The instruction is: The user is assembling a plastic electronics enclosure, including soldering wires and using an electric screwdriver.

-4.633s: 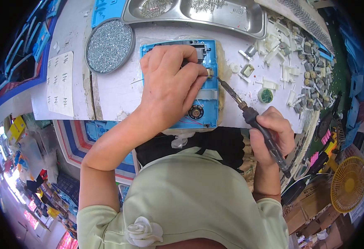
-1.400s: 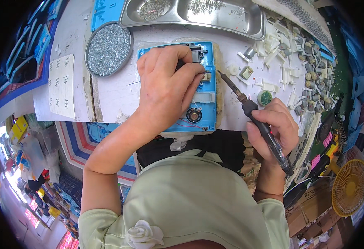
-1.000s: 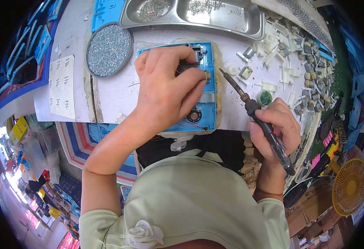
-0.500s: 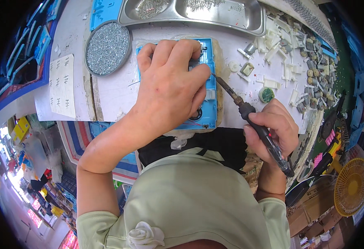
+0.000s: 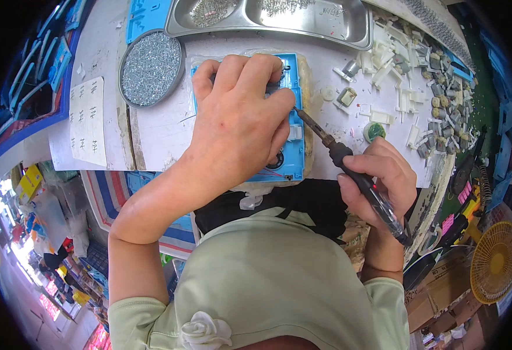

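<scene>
A blue plastic case (image 5: 295,153) lies on the table with its inside facing up, and a red wire shows near its lower edge. My left hand (image 5: 238,108) spreads over the case with bent fingers gripping it; whatever lies under the palm and fingertips is hidden. In my right hand (image 5: 384,178) is a black-handled soldering iron (image 5: 364,182), held like a pen. Its tip reaches the right part of the case, just beside my left thumb and index finger. Whether the tip touches anything I cannot tell. A thin wire sticks out left of my left hand.
A round dish of small screws (image 5: 151,67) stands to the left. Behind the case is a steel compartment tray (image 5: 326,39) with small metal parts. White plastic pieces (image 5: 408,99), small motors (image 5: 443,116) and a green-topped round tub (image 5: 375,130) lie right. A yellow fan (image 5: 496,262) is at lower right.
The soldering iron has shifted slightly left with my right hand, and its tip sits a little lower and closer in over the case. My left hand has barely moved.
</scene>
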Action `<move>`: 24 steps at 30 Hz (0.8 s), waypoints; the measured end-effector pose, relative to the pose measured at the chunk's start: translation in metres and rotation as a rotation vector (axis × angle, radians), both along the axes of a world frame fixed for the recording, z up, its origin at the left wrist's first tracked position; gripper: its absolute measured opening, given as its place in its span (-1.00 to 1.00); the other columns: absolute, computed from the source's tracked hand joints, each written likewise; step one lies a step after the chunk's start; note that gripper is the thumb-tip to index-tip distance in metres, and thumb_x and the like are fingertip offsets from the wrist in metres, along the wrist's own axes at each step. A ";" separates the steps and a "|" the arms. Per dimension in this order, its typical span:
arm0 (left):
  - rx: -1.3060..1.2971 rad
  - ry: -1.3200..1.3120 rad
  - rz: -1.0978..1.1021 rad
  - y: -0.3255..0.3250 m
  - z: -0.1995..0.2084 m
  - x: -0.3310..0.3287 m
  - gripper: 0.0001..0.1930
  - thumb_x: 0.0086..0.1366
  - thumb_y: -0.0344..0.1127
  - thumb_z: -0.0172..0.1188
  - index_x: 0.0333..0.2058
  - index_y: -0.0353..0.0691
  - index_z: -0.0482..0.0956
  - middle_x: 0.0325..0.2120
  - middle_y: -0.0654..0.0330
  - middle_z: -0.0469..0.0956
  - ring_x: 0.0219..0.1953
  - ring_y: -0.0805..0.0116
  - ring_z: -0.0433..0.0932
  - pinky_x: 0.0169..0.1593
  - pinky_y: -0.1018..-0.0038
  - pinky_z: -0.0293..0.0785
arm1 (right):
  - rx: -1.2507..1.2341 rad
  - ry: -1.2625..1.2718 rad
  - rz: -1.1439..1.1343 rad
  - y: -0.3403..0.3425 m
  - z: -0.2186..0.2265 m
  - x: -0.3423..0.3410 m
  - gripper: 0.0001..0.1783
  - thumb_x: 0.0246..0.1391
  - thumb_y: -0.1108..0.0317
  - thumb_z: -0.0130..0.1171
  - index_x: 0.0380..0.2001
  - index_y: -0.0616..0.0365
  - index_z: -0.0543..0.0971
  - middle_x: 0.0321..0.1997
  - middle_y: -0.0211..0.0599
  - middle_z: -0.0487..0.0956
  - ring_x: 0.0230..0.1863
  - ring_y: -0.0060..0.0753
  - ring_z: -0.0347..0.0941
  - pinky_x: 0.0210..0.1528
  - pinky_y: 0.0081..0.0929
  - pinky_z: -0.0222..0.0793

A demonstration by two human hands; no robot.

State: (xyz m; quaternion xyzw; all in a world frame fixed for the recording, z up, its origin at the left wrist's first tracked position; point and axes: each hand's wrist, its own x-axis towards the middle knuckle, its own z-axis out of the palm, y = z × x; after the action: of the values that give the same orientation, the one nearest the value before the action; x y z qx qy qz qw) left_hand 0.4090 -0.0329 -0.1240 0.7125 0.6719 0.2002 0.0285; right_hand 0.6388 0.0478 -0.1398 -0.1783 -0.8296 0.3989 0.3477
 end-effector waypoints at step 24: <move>0.023 0.061 -0.009 0.003 0.000 0.002 -0.85 -0.08 -0.35 0.36 -0.46 -0.12 0.60 -0.19 0.21 0.41 -0.09 0.18 0.38 0.06 0.10 0.16 | -0.007 0.053 -0.031 0.007 0.002 0.011 -0.63 -0.17 0.55 0.47 -0.22 0.26 0.63 -0.60 -0.31 0.50 -0.62 -0.37 0.33 -0.56 -0.47 0.14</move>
State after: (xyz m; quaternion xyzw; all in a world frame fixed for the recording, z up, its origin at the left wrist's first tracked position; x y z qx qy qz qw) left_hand 0.4109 -0.0296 -0.1238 0.7216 0.6669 0.1859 0.0005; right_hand 0.6496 0.0544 -0.1382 -0.1817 -0.8158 0.4007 0.3752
